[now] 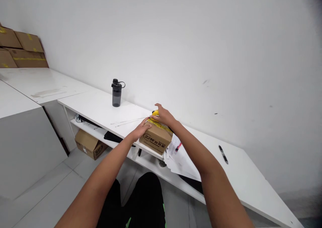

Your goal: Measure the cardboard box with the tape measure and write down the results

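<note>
A small brown cardboard box [156, 138] with dark print and yellow tape on top sits near the front edge of a white desk [100, 109]. My left hand [141, 128] lies against the box's left side, fingers pressed to the top edge. My right hand [163, 116] rests on the far top of the box, over something yellow [155, 113], with the index finger raised. What the yellow thing is I cannot make out.
A dark water bottle [116, 93] stands at the back left of the desk. Loose papers [179, 157] with a pink pen lie right of the box, a black marker [223, 154] further right. Cardboard boxes [21, 50] are stacked far left; another box [88, 144] is under the desk.
</note>
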Tool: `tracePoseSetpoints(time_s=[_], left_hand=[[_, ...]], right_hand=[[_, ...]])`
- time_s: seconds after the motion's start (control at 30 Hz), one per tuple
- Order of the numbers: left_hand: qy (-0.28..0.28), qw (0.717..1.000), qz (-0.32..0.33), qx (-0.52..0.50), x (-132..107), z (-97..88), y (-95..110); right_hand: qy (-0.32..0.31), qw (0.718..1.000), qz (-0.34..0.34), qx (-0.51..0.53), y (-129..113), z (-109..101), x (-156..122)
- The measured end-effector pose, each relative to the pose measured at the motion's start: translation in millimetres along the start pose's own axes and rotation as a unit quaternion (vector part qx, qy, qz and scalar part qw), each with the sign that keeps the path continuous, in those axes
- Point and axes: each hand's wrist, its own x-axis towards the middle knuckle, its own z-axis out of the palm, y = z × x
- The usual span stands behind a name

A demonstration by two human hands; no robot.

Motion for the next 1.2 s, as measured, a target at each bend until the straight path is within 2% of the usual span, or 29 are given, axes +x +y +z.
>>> tracePoseSetpoints(time_s=[0.1, 0.23, 0.37, 0.47, 0.57, 0.67, 0.8, 0.97, 1.07, 1.2], left_hand=[[-0.003, 1.000, -0.009, 0.015, 0.6, -0.3, 3.0], [0.000, 0.999, -0.009, 0.031, 0.8, 1.3, 9.1], [0.000, 0.999, -0.009, 0.047, 3.1, 2.2, 14.9], [0.006, 0.998, -0.016, 0.060, 6.4, 2.4, 16.8], [0.019, 0.997, -0.017, 0.074, 8.8, 3.2, 16.0], [0.027, 0.996, -0.016, 0.078, 8.1, 3.9, 15.2], [0.041, 0.996, -0.029, 0.070, 3.3, 1.3, 16.0], [0.047, 0.997, -0.024, 0.059, 1.2, 0.5, 14.3], [0.056, 0.997, -0.006, 0.058, 2.7, 6.8, 14.5], [0.075, 0.997, -0.004, 0.020, -6.0, 26.2, 14.6]], right_hand=[[-0.007, 1.000, 0.022, -0.005, 14.7, -14.6, -25.7], [0.007, 0.996, 0.083, 0.010, 47.8, -35.4, -82.3], [0.067, 0.985, 0.156, 0.042, 79.8, -43.3, -137.4], [0.113, 0.975, 0.181, 0.054, 90.1, -42.0, -154.7], [0.116, 0.977, 0.172, 0.056, 88.3, -38.5, -148.3], [0.112, 0.982, 0.140, 0.057, 80.8, -33.8, -127.9], [0.137, 0.982, 0.110, 0.069, 72.5, -30.0, -98.1], [0.148, 0.982, 0.099, 0.066, 64.3, -32.2, -77.9], [0.115, 0.988, 0.082, 0.055, 51.4, -27.9, -66.0], [0.088, 0.995, 0.030, 0.047, 19.3, -7.3, -36.8]])
